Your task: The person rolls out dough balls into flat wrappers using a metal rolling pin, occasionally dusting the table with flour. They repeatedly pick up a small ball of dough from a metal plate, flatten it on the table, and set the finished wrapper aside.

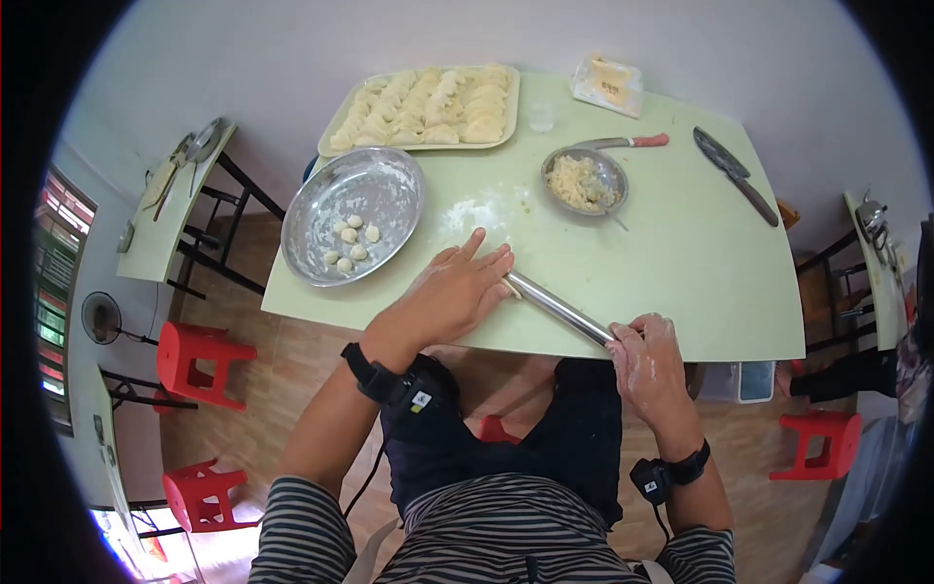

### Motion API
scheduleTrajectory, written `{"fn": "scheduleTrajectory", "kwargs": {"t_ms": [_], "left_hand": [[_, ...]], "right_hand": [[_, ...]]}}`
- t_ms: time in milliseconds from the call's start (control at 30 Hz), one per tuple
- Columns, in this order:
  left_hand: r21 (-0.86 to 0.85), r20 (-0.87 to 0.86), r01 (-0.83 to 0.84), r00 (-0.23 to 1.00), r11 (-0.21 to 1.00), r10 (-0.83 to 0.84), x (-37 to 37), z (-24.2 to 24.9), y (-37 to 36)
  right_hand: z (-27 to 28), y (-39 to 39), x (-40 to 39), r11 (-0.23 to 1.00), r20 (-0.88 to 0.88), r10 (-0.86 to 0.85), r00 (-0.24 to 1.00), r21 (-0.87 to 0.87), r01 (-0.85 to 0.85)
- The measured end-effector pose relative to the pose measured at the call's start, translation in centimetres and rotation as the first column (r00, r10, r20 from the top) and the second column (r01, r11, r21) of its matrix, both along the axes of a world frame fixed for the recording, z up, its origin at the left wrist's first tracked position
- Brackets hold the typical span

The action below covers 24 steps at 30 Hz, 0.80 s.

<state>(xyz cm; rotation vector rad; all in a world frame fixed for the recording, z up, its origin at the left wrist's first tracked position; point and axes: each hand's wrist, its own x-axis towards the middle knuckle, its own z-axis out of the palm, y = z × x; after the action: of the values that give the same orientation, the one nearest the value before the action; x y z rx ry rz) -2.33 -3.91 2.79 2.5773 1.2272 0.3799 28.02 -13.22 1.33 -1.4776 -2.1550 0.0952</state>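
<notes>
We find both hands at the near edge of the table (pixel 681 273), joined by a steel rolling pin (pixel 559 306) that slants between them. The right hand (pixel 650 368), whitened with flour, has its fingers curled around the pin's near end. The left hand (pixel 459 290) lies palm down with fingers extended over the far end; we cannot tell how firmly it presses. A small edge of dough (pixel 514 289) shows at the left fingertips, beside the pin; the remainder is hidden. Each wrist carries a black strap with a small device.

Just beyond the left hand we note a patch of flour (pixel 473 214) on the tabletop. To that hand's left sits a round steel dish (pixel 400 185), dusted with flour and holding several small dough lumps (pixel 350 235). Beyond the dish, a rectangular tray (pixel 438 147) bears rows of folded dumplings (pixel 438 102).

Ahead of the hands, between them, stands a steel bowl (pixel 615 173) of crumbly pale filling (pixel 576 182). Just past it lies a knife with a red handle (pixel 648 141); a clear cup (pixel 541 118) and a soft packet (pixel 608 86) stand farther out. Well beyond the right hand, toward its right, we record a dark-handled knife (pixel 732 170).
</notes>
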Motion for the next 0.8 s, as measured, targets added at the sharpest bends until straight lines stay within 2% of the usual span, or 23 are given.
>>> {"fn": "scheduleTrajectory", "kwargs": {"t_ms": [100,167,300,367,433,567,800], "left_hand": [[-0.057,-0.042,0.025,0.999,0.998,-0.027,0.3,0.8,1.0],[-0.102,0.076,0.009,0.997,0.995,-0.002,0.2,0.2,1.3],[-0.101,0.156,0.009,0.988,0.995,0.007,-0.3,-0.3,0.4],[-0.03,0.205,0.008,0.979,1.0,-0.002,-0.7,-0.2,-1.1],[0.021,0.211,0.004,0.977,1.0,-0.008,-1.1,-0.4,-2.3],[0.125,0.238,0.01,0.97,0.992,-0.04,-1.8,-1.4,-3.5],[0.29,0.188,-0.053,0.982,0.955,-0.003,-1.6,-2.5,-5.4]], "right_hand": [[-0.4,0.2,0.1,1.0,-0.038,0.014,0.999,0.01,-0.013],[-0.2,0.1,-0.1,1.0,-0.049,0.021,0.999,0.008,-0.02],[0.2,-0.2,-0.4,0.999,-0.061,0.035,0.998,-0.013,-0.036],[0.4,-0.3,-0.7,0.998,-0.075,0.051,0.996,-0.021,-0.053],[0.9,-0.7,-1.0,0.992,-0.009,0.037,0.999,-0.12,-0.038],[1.0,-1.3,-1.7,0.992,0.062,0.047,0.997,-0.119,-0.039],[-0.4,-3.3,-2.8,0.999,0.208,0.04,0.977,-0.003,-0.04]]}}
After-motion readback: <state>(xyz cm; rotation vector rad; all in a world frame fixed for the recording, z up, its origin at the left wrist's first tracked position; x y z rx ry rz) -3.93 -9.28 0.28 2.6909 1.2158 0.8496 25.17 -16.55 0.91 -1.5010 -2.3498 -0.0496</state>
